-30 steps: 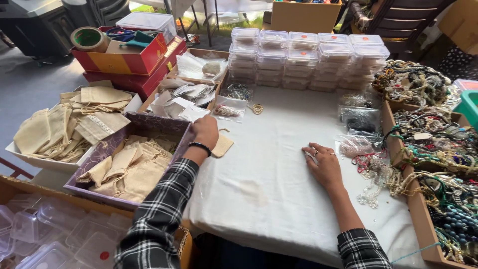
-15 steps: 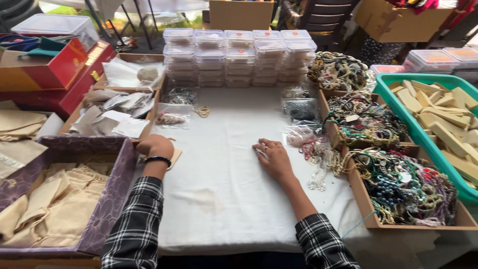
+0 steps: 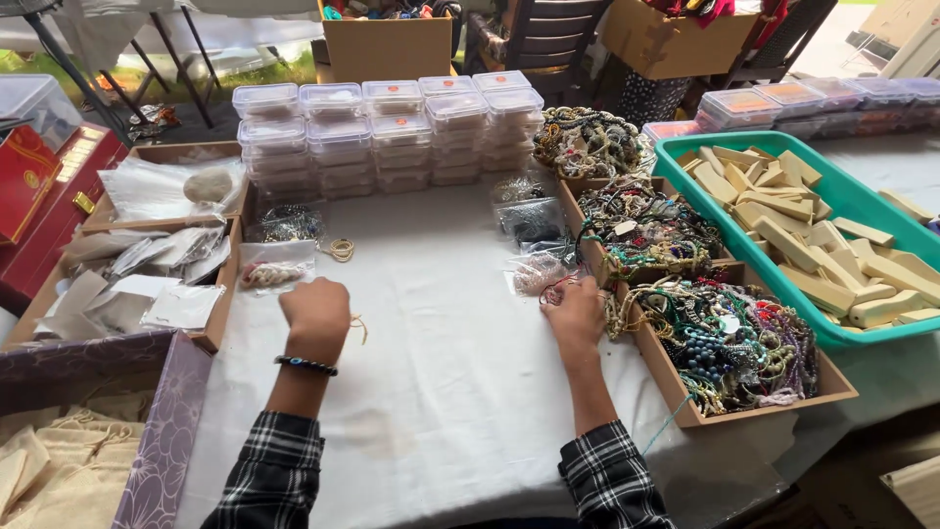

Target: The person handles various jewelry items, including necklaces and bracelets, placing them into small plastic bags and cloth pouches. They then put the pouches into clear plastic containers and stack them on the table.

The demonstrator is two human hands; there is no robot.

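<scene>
My left hand rests as a closed fist on the white tablecloth, with a thin beige cord trailing from it. What it grips is hidden, likely the small beige pouch seen under it earlier. A dark bead bracelet circles that wrist. My right hand lies at the edge of a clear bag of beaded bracelets, beside the wooden tray of bracelets. Its fingertips are curled out of sight against the bag.
Stacks of clear lidded boxes line the back. A second bracelet tray and a teal bin of wooden blocks stand at right. At left are a cardboard tray of clear sachets and a purple box of beige pouches.
My view has swung to the right. My right hand has moved from lying flat on the cloth to the bracelet bags by the wooden tray. My left hand stays closed.
</scene>
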